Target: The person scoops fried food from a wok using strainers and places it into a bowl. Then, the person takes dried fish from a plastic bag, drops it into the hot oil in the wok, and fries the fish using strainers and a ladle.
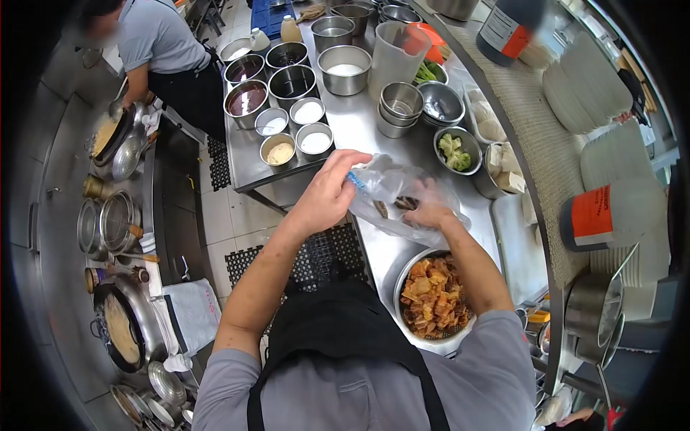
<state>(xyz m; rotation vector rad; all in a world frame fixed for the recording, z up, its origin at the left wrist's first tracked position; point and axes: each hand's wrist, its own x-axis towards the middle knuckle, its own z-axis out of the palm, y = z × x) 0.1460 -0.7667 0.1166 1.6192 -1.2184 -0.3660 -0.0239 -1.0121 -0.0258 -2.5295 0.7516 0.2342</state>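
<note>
My left hand point(330, 190) pinches the rim of a clear plastic bag point(388, 183) and holds it up over the steel counter. Inside the bag, seen hazily through the plastic, my right hand point(431, 206) is closed with its fingertips at some dark brown pieces point(407, 203). What exactly those fingers grip is blurred by the film. Below my right forearm stands a large round container point(397, 294) full of browned, fried-looking chunks point(433, 296).
Steel pots of sauces point(246, 100) and white powders point(314, 140) crowd the counter's far left. A bowl of broccoli point(457, 151) and a tub of white blocks point(509, 179) sit right. A shelf point(528, 122) overhangs that side. A co-worker point(162, 43) bends over a wok at left.
</note>
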